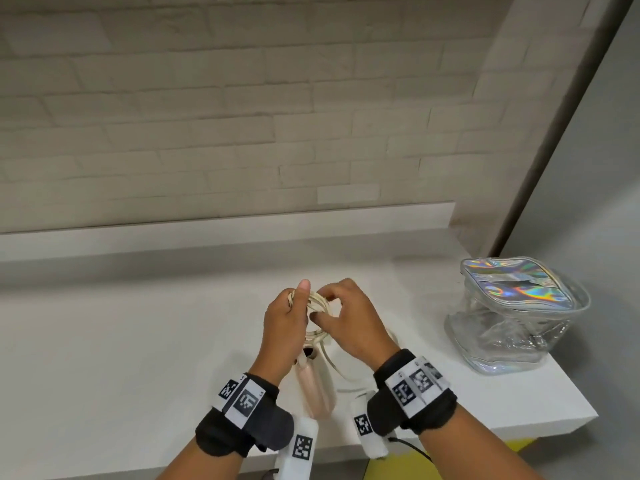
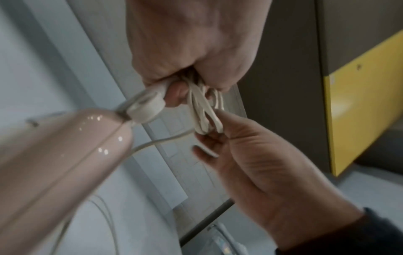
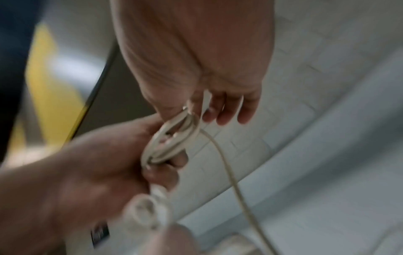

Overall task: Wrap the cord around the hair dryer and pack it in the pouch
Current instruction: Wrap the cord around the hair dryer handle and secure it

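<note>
The left hand [image 1: 284, 317] is gripping the coiled cord [image 1: 317, 303] above the counter [image 1: 138, 341]; the right hand [image 1: 349, 317] is pinching a loop. The hair dryer [image 1: 315, 382] is hanging below. A slackening grip could spill the coils. The pouch [image 1: 512, 317] is waiting nearby.

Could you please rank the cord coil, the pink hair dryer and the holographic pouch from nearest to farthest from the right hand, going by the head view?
1. Cord coil: pinched by the right hand, between both hands.
2. Hair dryer: just below, between the wrists.
3. Pouch: standing apart to the right on the counter.
</note>
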Tool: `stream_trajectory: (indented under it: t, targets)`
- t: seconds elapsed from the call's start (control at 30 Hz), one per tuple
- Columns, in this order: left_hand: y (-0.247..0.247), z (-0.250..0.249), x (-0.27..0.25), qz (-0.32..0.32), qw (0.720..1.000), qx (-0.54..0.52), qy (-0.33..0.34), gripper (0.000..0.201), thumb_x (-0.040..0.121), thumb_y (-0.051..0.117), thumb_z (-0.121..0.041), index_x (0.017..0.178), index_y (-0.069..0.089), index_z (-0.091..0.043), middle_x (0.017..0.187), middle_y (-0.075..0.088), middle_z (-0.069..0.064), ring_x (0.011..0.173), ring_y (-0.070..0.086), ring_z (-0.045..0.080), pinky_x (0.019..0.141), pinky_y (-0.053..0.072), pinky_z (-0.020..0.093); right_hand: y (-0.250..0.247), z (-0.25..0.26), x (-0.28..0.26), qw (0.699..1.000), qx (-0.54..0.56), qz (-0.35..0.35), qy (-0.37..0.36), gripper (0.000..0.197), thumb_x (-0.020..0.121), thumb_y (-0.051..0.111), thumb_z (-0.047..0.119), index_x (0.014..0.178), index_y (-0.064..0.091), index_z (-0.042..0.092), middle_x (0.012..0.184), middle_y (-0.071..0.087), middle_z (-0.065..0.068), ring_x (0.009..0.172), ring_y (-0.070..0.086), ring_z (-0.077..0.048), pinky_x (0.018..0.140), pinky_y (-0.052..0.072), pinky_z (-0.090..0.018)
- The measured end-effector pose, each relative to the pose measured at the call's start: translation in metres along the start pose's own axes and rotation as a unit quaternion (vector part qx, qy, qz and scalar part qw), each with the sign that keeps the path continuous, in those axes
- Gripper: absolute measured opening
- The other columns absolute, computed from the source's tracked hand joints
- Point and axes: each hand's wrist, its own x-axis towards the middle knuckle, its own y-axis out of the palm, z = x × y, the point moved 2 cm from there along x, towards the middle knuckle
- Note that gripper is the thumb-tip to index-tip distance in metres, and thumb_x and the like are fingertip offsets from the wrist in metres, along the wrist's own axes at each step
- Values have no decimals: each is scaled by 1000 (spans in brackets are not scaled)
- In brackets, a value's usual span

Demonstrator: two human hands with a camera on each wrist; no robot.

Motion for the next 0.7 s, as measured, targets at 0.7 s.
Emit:
stream_trajectory:
  t: [0.7]
  targets:
    - [2,5,-1,-30,993,82,81,39,96,46,-43,78,50,-8,62,56,5,53,50,21,49,45,30,2,37,-6,957,-273,-46,-91,12,79,52,4,74,59,12,66,49,3,55,41,-15,51,29,-20]
